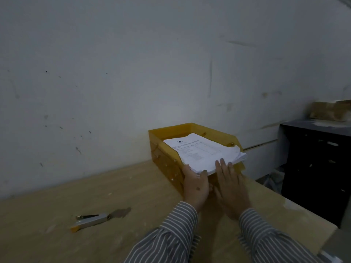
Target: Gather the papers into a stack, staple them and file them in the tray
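Two hands feed the stack (pixel 204 152) into the tray (pixel 157 136).

Most of the stack lies inside the tray, its near edge overhanging the open front just past the fingertips. It could buckle or fan out if pushed unevenly, since the right corner already curls up. The left hand (pixel 195 186) is curled at the near-left corner, thumb on top, pinching it. The right hand (pixel 230 186) lies flat, fingers together, tips on the edge. The stapler (pixel 89 222) sits well left of the left hand.

The light is dim. A scuffed white wall (pixel 114 73) stands behind the wooden table (pixel 47 215). A black cabinet (pixel 313 164) (with drawers) is at the right.
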